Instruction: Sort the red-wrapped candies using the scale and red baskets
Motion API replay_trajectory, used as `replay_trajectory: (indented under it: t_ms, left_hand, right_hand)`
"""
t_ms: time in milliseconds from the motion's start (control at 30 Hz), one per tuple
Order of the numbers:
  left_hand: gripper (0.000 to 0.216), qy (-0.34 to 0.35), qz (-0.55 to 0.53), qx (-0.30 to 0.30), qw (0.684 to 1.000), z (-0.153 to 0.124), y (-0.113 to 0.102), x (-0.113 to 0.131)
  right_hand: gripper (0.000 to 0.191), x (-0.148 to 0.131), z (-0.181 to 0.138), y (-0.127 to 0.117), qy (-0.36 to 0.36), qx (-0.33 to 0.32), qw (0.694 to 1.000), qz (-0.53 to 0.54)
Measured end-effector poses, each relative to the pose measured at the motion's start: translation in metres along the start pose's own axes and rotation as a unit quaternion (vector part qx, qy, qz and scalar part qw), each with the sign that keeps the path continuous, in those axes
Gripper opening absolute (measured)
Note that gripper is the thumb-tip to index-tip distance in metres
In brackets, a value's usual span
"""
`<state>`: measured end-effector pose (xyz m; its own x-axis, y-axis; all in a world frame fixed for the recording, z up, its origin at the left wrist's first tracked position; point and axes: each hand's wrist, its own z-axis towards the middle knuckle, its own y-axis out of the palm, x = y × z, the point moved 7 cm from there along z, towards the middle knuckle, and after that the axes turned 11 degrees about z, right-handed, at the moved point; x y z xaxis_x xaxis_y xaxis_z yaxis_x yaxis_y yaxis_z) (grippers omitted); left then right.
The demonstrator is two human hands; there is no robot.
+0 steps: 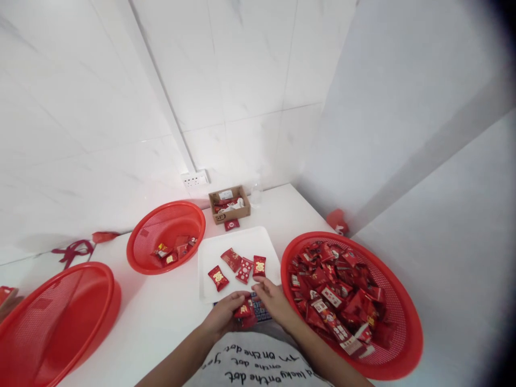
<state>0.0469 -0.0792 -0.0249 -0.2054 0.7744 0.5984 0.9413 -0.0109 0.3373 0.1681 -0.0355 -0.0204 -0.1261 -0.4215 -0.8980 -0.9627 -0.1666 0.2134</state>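
Note:
My left hand [226, 314], closed, holds several small red packets [243, 310] with gold print, just in front of my body. Beside it, at the near edge of the white tray [207, 250], is my right hand [276, 303]. Its fingers are bent but apart, and I see nothing held in them. Its fingertips are close to a red packet with a gold figure [259, 265] on the tray. Left of that lie a dotted red packet [244, 270], a plain red packet [231, 259] and another gold-figured packet [218, 278]. A blue patterned item [261, 308] shows partly beneath my hands.
A red basket heaped with red packets [403, 285] stands at right. To the left are a red basket with a few packets [135, 242] and another red basket [107, 285]. A small cardboard box [229, 216] sits near the wall, with a red packet [231, 224] before it.

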Motion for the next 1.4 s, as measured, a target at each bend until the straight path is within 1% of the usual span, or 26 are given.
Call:
replay_trajectory:
  t_ms: [67,100,167,200,267,333,367,433,533,600,667,767,867,933,1000,1033,1100,1200,1333,1400]
  left_hand:
    - [0.04,0.052,0.054,-0.012,0.997,0.003,0.003,0.005]
    - [0.042,0.08,0.087,-0.009,0.993,0.003,0.004,0.009]
    - [0.046,0.114,0.158,0.02,0.981,0.002,0.002,0.014]
    - [0.049,0.116,0.188,0.037,0.975,0.001,0.001,0.015]
    - [0.059,0.108,0.224,0.055,0.967,0.0,-0.001,0.016]
    - [0.066,0.106,0.229,0.049,0.966,-0.001,-0.001,0.016]
    - [0.067,0.109,0.23,0.044,0.966,-0.001,0.0,0.016]
    - [0.066,0.116,0.247,0.05,0.961,-0.002,-0.002,0.017]
    - [0.064,0.122,0.276,0.065,0.951,-0.004,-0.003,0.02]
    - [0.066,0.123,0.267,0.061,0.954,-0.006,0.0,0.021]
    - [0.069,0.117,0.232,0.058,0.964,-0.008,0.002,0.022]
    - [0.071,0.099,0.168,0.091,0.976,-0.012,0.0,0.024]
    - [0.075,0.106,0.115,0.129,0.979,-0.017,-0.005,0.028]
    - [0.082,0.114,0.103,0.141,0.978,-0.018,-0.008,0.03]
    - [0.09,0.116,0.112,0.146,0.976,-0.019,-0.01,0.03]
    - [0.093,0.12,0.121,0.147,0.974,-0.019,-0.01,0.03]
    - [0.096,0.129,0.146,0.135,0.972,-0.018,-0.009,0.029]
    - [0.097,0.125,0.203,0.093,0.967,-0.014,-0.002,0.022]
    - [0.097,0.087,0.303,0.023,0.949,-0.007,0.006,0.007]
    - [0.096,0.082,0.327,-0.004,0.941,-0.005,0.008,0.002]
  right_hand:
    - [0.041,0.008,-0.004,0.007,0.026,-0.048,0.998,0.02]
    - [0.041,0.01,-0.006,0.011,0.027,-0.074,0.996,0.029]
    - [0.04,0.011,-0.012,0.016,0.022,-0.109,0.993,0.039]
    - [0.04,0.012,-0.014,0.017,0.025,-0.115,0.992,0.039]
    - [0.044,0.015,-0.019,0.018,0.057,-0.111,0.991,0.043]
    - [0.046,0.018,-0.022,0.019,0.095,-0.11,0.988,0.054]
    - [0.045,0.018,-0.023,0.02,0.102,-0.113,0.986,0.061]
    - [0.041,0.015,-0.023,0.022,0.085,-0.119,0.986,0.074]
    - [0.037,0.011,-0.019,0.022,0.035,-0.123,0.988,0.088]
    - [0.037,0.012,-0.015,0.021,0.017,-0.115,0.99,0.082]
    - [0.037,0.014,-0.01,0.016,0.013,-0.09,0.994,0.065]
    - [0.04,0.009,-0.004,0.009,0.007,-0.041,0.997,0.063]
    - [0.053,-0.005,0.0,0.004,-0.012,-0.009,0.992,0.125]
    - [0.064,-0.01,0.002,0.003,-0.018,0.0,0.988,0.153]
    - [0.069,-0.01,0.003,0.002,-0.014,0.003,0.991,0.133]
    - [0.066,-0.009,0.003,0.002,-0.015,0.003,0.994,0.109]
    - [0.053,-0.005,0.001,0.003,-0.023,-0.005,0.998,0.056]
    - [0.033,-0.001,-0.006,0.006,-0.045,-0.029,0.999,0.0]
    - [0.021,-0.001,-0.019,0.017,-0.033,-0.095,0.994,-0.038]
    - [0.014,-0.003,-0.024,0.019,-0.032,-0.1,0.992,-0.074]
